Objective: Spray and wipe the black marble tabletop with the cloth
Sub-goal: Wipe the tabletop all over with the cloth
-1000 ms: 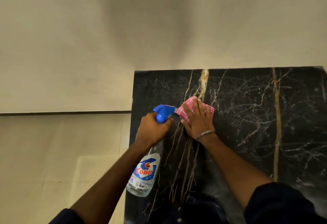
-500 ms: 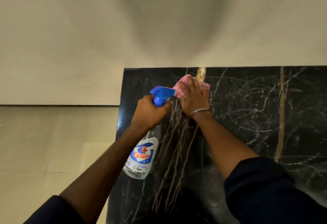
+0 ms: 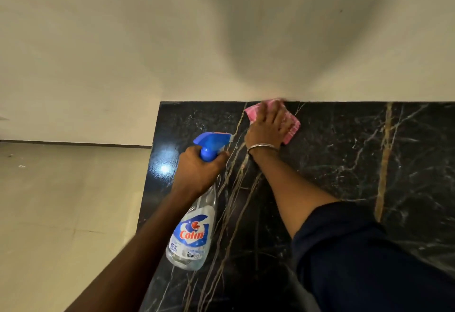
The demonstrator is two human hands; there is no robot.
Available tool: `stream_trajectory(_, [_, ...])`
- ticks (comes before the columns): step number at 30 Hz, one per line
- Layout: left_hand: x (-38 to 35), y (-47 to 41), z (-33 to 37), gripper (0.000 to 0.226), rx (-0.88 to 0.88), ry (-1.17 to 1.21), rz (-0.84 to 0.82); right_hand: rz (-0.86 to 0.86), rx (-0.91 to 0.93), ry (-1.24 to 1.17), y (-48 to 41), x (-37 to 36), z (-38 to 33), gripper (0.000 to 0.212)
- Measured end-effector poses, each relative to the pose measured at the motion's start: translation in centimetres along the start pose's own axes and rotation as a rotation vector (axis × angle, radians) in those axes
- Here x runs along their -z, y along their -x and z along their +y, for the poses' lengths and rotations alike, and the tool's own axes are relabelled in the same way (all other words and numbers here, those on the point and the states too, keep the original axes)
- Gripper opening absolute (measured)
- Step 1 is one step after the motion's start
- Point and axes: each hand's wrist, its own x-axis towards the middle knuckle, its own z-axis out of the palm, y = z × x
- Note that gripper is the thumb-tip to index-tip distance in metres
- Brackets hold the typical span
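Pale matte floor tiles (image 3: 61, 201), far left. Left hand (image 3: 197, 171): fingers wrapped tight round the neck of a clear plastic spray bottle (image 3: 192, 235) with a blue trigger head and "Colin" label, held above the stone. Glossy black marble tabletop (image 3: 344, 164), gold and white veins. Right hand (image 3: 267, 127), thin metal bangle (image 3: 262, 147) at the wrist: fingers spread flat, pressing a pink ribbed cloth (image 3: 291, 128) on the tabletop's far edge, against the smooth cream wall (image 3: 123, 53).

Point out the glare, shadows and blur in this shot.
Head view: a bright glare spot sits near the left edge of the tabletop, beside the left hand; a broad soft shadow darkens the wall above the cloth; the bottle label reads sharp, while the left forearm looks slightly smeared.
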Motion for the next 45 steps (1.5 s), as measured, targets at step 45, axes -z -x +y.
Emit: stream_trajectory(45, [-0.3, 3.2, -1.2, 0.017, -0.075, -0.037, -0.057, 0.163, -0.155, 0.036, 8.2, 0.4, 13.6, 0.068])
